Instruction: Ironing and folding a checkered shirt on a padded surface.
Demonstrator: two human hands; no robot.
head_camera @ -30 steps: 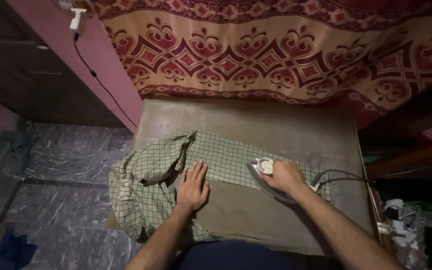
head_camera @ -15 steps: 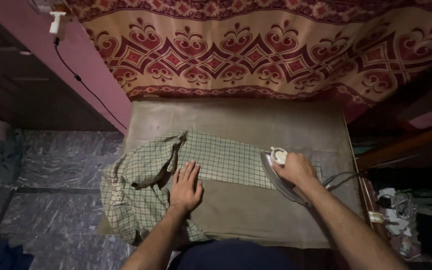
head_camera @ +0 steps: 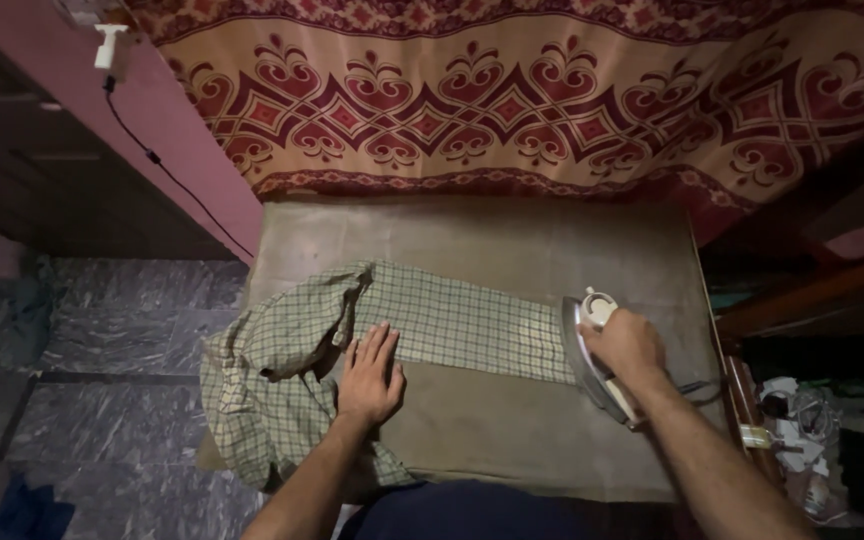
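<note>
A green checked shirt [head_camera: 432, 318] lies across a cloth-covered ironing table [head_camera: 512, 245], one sleeve stretched to the right and the bunched body hanging over the left edge. My left hand [head_camera: 370, 375] presses flat on the shirt near the shoulder, fingers spread. My right hand [head_camera: 624, 345] grips the handle of a white and silver electric iron [head_camera: 592, 350], which stands tilted on its side at the sleeve's right end.
A patterned red and tan cloth [head_camera: 512, 100] hangs behind the table. A black cord [head_camera: 167, 175] runs down the pink wall from a white plug. Grey marble floor [head_camera: 122, 330] lies at left. Clutter [head_camera: 797, 420] sits by the table's right edge.
The iron has slid rightward along the sleeve to its end and tipped more upright. My left hand stays pressed in the same place on the shirt.
</note>
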